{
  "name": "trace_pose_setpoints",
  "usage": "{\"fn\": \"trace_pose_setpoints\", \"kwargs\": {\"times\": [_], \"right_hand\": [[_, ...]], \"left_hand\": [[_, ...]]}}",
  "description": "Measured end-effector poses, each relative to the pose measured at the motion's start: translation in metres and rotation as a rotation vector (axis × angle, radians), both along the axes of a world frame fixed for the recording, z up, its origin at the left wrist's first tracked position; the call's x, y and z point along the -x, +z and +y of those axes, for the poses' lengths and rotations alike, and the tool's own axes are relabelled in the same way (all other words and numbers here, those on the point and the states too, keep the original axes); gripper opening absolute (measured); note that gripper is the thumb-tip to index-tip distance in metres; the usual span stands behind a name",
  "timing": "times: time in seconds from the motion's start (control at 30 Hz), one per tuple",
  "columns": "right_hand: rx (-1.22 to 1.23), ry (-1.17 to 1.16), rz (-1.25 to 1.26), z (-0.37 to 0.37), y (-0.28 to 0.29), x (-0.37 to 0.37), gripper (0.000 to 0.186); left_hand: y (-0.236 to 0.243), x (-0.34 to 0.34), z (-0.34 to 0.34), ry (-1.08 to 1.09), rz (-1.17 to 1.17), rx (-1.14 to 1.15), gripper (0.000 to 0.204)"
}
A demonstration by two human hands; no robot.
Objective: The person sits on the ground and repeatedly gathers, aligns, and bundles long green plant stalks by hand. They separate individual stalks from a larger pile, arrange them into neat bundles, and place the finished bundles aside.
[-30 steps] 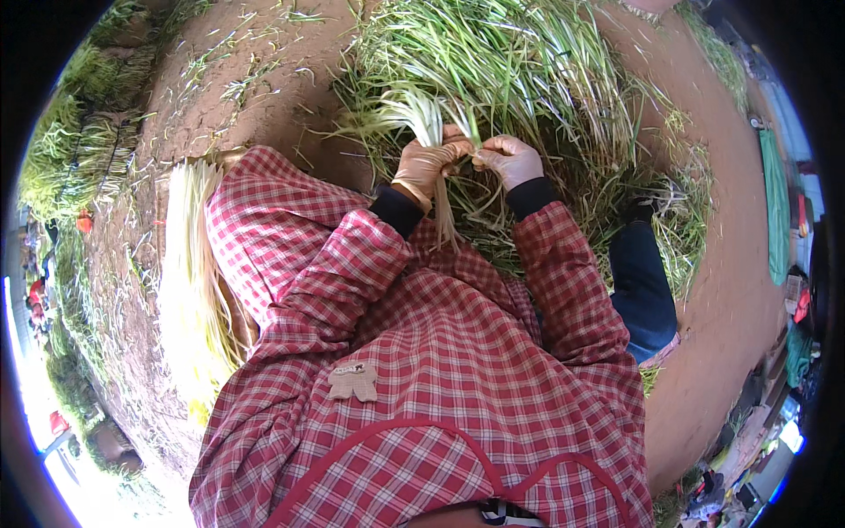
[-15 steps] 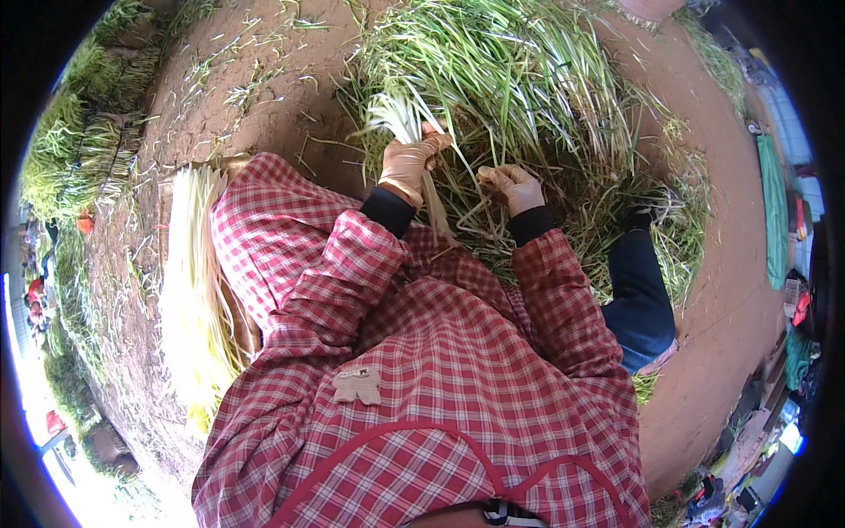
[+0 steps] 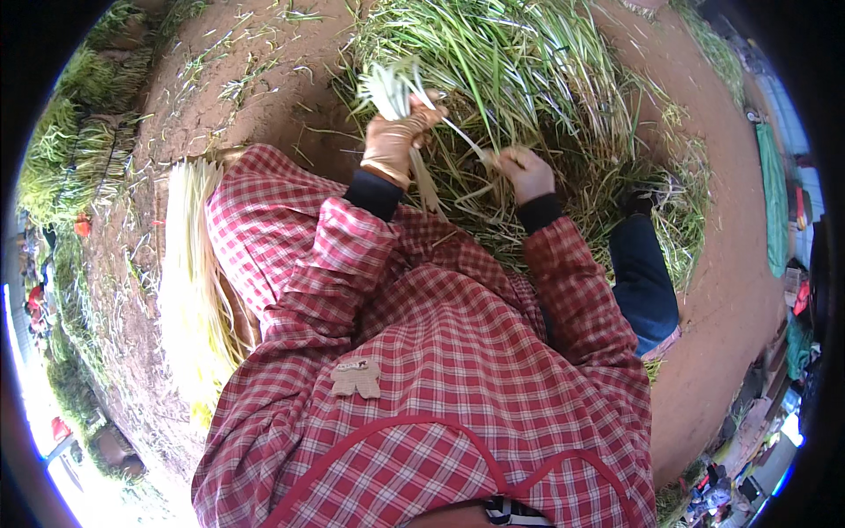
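My left hand [image 3: 394, 141], in a thin tan glove, is closed round a small bunch of pale, white-green stalks [image 3: 384, 90]. The bunch fans out above the fist, and its thin ends hang below. One pale strand [image 3: 463, 135] stretches from there to my right hand [image 3: 525, 172], whose fingers are pinched together at its lower end. Just beyond both hands lies a large heap of long green stalks [image 3: 519, 70]. At my left side, a bundle of whitish-yellow stalks [image 3: 187, 264] is laid lengthwise beside my checked smock [image 3: 422, 352].
Loose trimmings are strewn over the brown earth floor [image 3: 264, 53]. More green bunches [image 3: 97, 141] line the far left. My dark-trousered leg [image 3: 642, 273] is bent at the right of the heap. A rolled green cloth [image 3: 772, 198] lies along the right edge.
Both hands have shifted slightly, the left one up and leftward. My right hand has come up a little and now pinches the strand leading from the bunch.
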State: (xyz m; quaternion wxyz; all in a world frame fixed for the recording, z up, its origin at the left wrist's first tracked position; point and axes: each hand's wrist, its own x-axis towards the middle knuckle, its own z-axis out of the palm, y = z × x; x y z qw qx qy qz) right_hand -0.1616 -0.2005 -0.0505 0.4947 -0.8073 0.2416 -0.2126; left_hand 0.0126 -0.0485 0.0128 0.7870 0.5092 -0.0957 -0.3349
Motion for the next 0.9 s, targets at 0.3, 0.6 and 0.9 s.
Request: {"fn": "trace_pose_setpoints", "kwargs": {"times": [0.3,0.6,0.9], "right_hand": [[0.435,0.559,1.513,-0.048,-0.017,0.121,0.040],[0.358,0.152,0.467,0.069,0.001,-0.025,0.027],[0.666,0.687,1.160,0.055,-0.133,-0.003,0.030]], "left_hand": [[0.006,-0.027,0.015,0.050,-0.003,-0.005,0.012],[-0.038,0.055,-0.002,-0.209,0.275,-0.237,0.021],[-0.029,-0.011,0.000,0.292,0.469,0.271,0.023]]}}
